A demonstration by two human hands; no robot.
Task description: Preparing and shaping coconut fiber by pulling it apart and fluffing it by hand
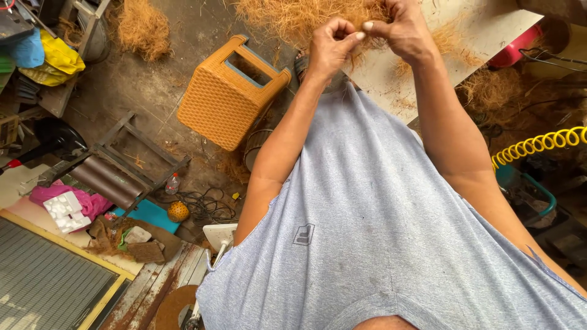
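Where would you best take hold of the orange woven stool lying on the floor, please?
Probably at the stool by the rim of its rectangular cut-out, coming from above. It lies tipped on its side, so that opening faces up and offers an edge, while its woven walls look broad and flat.

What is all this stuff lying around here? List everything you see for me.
fibre pile: one, golden-brown, on the board at top, under the hands
second fibre heap: one, brown, on the floor, top left
board: one, pale, top right
woven stool: one, orange, tipped on the floor
coiled hose: one, yellow, right edge
roller frame: one, dark metal, left
small bottle: one, clear, beside the frame
cable: one, black, on the floor
pink cloth: one, lower left
left hand: pinching fibres
right hand: pinching fibres
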